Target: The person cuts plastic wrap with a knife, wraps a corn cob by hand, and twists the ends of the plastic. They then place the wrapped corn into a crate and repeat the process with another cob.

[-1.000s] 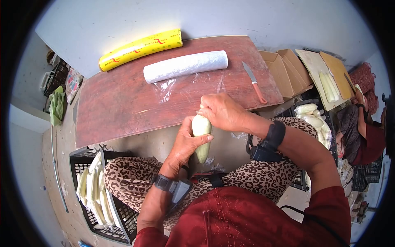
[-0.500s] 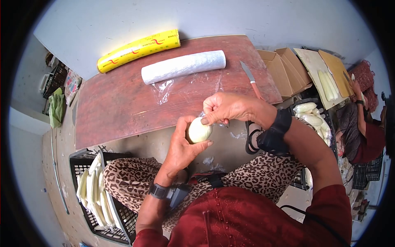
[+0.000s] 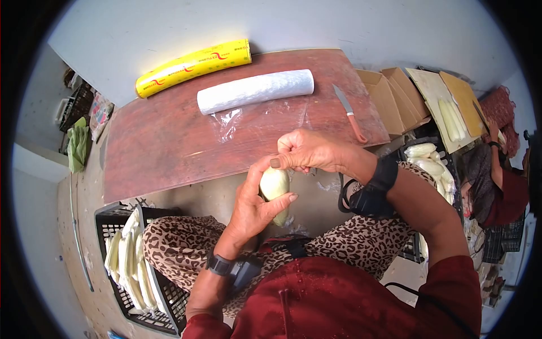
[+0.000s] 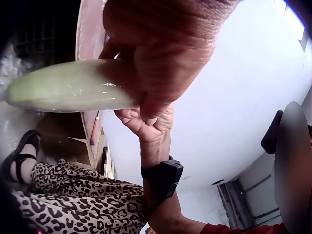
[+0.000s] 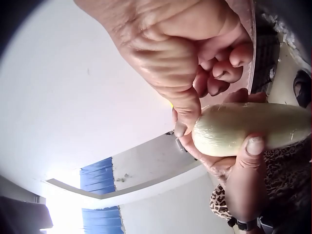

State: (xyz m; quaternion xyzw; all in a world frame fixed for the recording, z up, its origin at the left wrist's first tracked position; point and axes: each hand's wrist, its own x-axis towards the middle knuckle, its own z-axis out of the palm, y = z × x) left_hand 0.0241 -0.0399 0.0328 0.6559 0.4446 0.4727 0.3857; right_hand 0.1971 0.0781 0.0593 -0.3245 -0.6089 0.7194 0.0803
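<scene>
A long, pale green vegetable [image 3: 274,184] in shiny clear film is held over the gap in front of the table. My left hand [image 3: 251,198] grips it around its thick end, the thumb along the near side and the fingers round the far side. At that same end is my right hand [image 3: 319,151], its thumb [image 5: 181,127] pressed to the wrapped tip. The other fingers of the right hand curl loosely beside it, with nothing between them and the palm in the right wrist view. The vegetable's narrow end [image 4: 19,92] points away from the hands.
On the red-brown table [image 3: 152,147] lie a white film roll [image 3: 257,90], a yellow printed roll [image 3: 192,68] and a knife [image 3: 350,113]. Black crates of pale vegetables stand left [image 3: 132,265] and right [image 3: 432,161]. Beside a cardboard box [image 3: 392,99], another person [image 3: 497,169] works at far right.
The vegetable was first gripped at its top by the right hand, then tipped end-up toward the camera, and now hangs narrow end down again. The right hand's fingers have loosened from the tip.
</scene>
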